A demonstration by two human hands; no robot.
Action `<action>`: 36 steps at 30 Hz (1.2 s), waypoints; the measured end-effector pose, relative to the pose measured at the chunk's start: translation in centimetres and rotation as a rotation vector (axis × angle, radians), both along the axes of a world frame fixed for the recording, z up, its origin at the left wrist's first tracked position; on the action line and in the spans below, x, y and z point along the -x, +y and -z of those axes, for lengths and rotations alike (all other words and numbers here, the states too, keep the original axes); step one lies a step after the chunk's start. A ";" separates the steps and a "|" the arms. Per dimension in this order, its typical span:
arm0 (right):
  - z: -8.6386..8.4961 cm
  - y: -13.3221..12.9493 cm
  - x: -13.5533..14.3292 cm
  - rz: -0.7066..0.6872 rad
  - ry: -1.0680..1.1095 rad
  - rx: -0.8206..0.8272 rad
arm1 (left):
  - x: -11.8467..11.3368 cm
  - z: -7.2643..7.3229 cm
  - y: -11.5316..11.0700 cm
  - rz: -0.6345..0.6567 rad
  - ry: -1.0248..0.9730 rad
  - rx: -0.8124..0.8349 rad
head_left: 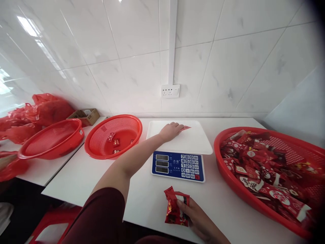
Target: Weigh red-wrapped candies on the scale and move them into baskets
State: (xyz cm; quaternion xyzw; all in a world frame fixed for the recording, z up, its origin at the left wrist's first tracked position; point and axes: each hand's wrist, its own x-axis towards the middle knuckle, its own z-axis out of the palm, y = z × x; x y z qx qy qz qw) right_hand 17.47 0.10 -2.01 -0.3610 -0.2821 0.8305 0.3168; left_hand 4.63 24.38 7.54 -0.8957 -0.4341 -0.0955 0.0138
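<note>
My left hand [170,131] reaches over the white weighing pan of a digital scale [153,144]. Its fingers are closed over a small red packet [185,128], whose pointed end sticks out to the right; the rest is hidden under the hand. Lower down, in front of the scale, my right hand [194,215] grips shiny red snack packets [174,206] with the thumb across them. At least two seem to be bunched together. The scale's blue panel [176,166] has number keys and three small displays, too faint to read.
To the right a red plastic basket [220,162] holds a heap of mixed red packets. Left of the scale, another red basket [88,149] has several small packets. Farther left are a red basin [50,152], red plastic bags [48,108] and a cardboard box [92,117]. A tiled wall stands behind.
</note>
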 end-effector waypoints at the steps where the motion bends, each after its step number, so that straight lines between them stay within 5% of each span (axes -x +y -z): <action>1: -0.1 0.0 0.0 0.000 -0.001 0.003 | 1.0 -0.6 -0.2 -0.011 -0.007 -0.014; 5: -0.2 0.0 0.0 -0.009 -0.011 0.012 | 6.5 -3.6 -1.6 -0.117 -0.110 -0.146; 9: -0.1 0.0 0.0 -0.038 -0.046 0.016 | 13.4 -5.9 -3.4 -0.369 -0.200 -0.230; 15: -0.3 0.0 0.1 -0.035 -0.051 0.017 | 20.5 -4.6 -6.3 -0.628 -0.123 0.078; 22: -0.4 0.2 0.0 0.009 -0.075 0.063 | 18.4 -0.1 -13.1 -0.502 0.006 0.146; 28: -0.5 0.0 0.2 -0.017 -0.075 0.015 | 21.4 0.8 -12.5 -0.589 0.135 -0.082; 31: -0.6 0.3 0.5 0.009 -0.129 -0.040 | 21.6 0.2 -12.5 -0.649 -0.028 -0.145; 33: -1.1 0.8 0.7 0.054 -0.116 -0.069 | 19.5 0.0 -13.8 -0.558 -0.261 -0.106; 36: -2.6 2.0 1.2 0.171 -0.035 -0.127 | 14.1 0.4 -16.7 -0.280 -0.661 0.346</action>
